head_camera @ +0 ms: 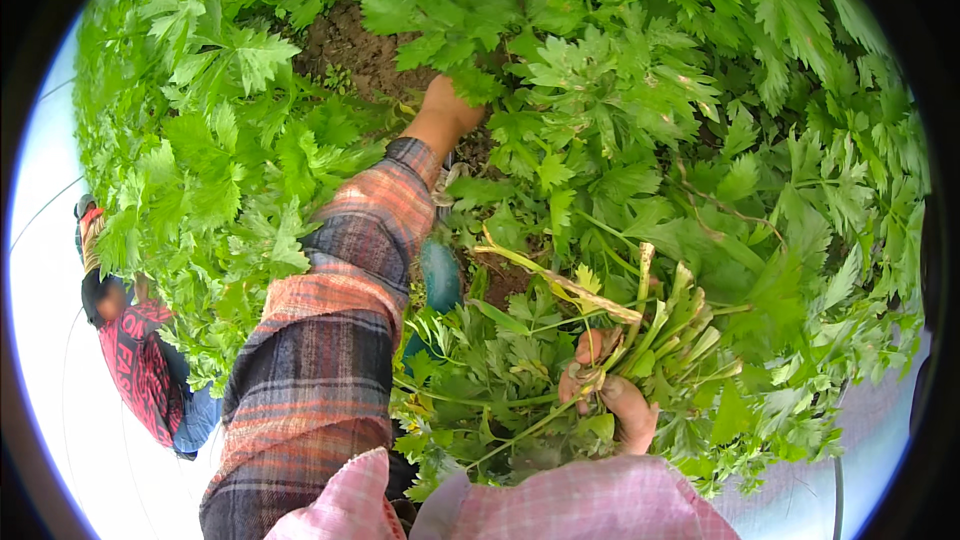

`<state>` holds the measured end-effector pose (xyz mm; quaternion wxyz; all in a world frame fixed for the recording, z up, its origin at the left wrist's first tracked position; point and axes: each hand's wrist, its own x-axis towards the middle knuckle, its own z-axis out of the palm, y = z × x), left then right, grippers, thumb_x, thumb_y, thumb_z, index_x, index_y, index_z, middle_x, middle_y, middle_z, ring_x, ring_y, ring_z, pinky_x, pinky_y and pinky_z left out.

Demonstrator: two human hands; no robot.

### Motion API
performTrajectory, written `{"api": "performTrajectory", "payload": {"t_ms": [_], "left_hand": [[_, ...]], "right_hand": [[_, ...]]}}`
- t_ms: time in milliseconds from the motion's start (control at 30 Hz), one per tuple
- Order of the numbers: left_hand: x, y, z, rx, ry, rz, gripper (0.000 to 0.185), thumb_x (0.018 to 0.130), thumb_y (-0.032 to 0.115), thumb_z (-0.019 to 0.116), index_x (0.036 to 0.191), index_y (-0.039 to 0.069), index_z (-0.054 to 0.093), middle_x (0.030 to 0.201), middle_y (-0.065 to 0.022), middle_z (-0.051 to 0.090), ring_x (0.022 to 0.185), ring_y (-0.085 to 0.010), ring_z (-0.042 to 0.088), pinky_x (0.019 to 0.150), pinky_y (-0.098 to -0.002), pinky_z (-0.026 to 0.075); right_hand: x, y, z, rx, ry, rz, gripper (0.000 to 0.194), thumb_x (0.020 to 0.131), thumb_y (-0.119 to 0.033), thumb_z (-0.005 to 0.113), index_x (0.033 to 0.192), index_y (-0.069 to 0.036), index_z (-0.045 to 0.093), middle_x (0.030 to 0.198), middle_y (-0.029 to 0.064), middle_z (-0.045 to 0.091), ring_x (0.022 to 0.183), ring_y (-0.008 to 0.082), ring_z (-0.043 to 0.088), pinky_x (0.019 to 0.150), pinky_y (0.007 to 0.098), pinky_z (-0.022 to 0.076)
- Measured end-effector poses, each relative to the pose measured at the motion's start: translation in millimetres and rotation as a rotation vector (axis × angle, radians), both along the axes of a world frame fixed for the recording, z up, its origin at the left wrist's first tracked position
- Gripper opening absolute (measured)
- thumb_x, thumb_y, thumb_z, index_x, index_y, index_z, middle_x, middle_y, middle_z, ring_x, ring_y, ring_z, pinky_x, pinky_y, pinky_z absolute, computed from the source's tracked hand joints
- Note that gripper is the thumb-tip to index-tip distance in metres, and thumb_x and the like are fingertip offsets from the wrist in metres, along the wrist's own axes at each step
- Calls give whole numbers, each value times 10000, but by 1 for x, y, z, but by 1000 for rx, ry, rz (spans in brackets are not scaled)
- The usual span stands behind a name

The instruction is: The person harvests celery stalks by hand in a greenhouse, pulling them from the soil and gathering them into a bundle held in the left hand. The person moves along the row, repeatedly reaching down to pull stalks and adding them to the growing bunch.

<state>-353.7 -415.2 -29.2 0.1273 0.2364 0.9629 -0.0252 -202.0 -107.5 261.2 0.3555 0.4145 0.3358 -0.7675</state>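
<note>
My left arm, in a plaid sleeve, stretches forward to the base of a leafy celery plant. Leaves cover the fingers of my left hand, so what they touch is hidden. Closer to my body, my right hand is closed around a bunch of cut celery stalks. Their pale cut ends point up and forward, and one yellowed stalk sticks out across the bunch. Loose leafy stems trail below and beside this hand.
Dense celery plants stand on both sides. Bare brown soil shows ahead of my left hand. A teal boot stands beneath my arm. Two other people are at the left edge, one in a red and black patterned top.
</note>
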Motion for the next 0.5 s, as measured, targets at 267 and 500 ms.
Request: {"api": "performTrajectory", "payload": {"t_ms": [267,500], "left_hand": [[4,15,31,-175,-482,494,263,826,251,578,984,58,661,975,-163,678,918,-359,643,792,-435,522],[50,4,85,545,-131,995,258,838,185,612,1057,49,626,859,-205,652,814,-390,622,726,-425,497]], "right_hand": [[28,36,-43,-141,29,266,541,712,-425,811,987,-81,498,718,62,571,600,168,598,448,237,424],[30,7,-29,-133,93,-104,794,712,-120,746,1383,-58,325,994,163,614,789,259,614,536,352,499]]}}
